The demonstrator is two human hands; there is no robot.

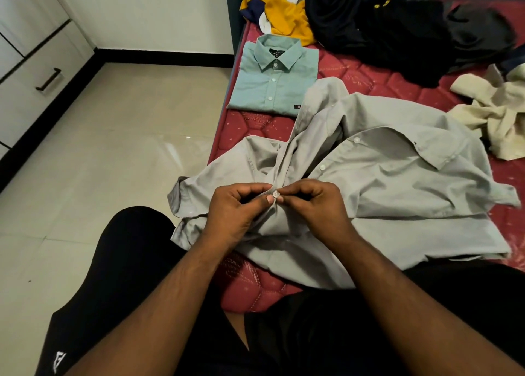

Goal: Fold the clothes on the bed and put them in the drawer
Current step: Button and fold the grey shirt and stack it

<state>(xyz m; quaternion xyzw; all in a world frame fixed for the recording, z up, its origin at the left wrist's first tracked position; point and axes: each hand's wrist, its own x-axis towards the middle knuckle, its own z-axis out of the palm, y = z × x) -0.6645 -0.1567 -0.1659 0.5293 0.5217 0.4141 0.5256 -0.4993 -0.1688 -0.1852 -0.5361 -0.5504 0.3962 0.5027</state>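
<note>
Buttoning step. Left hand [233,213] and right hand [315,208] pinching placket of grey shirt [397,182] around a white button [276,195]; lying unfolded on bed [383,85], just in front of folded green shirt [274,77]. Next, likely: remaining buttons, then folding.

White wall [147,11], glossy beige tiled floor [108,148], black skirting [167,58].

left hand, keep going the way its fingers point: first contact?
The left hand points right, pinching the grey shirt at a button. It would almost at once meet the right hand, whose fingertips nearly touch it.
</note>
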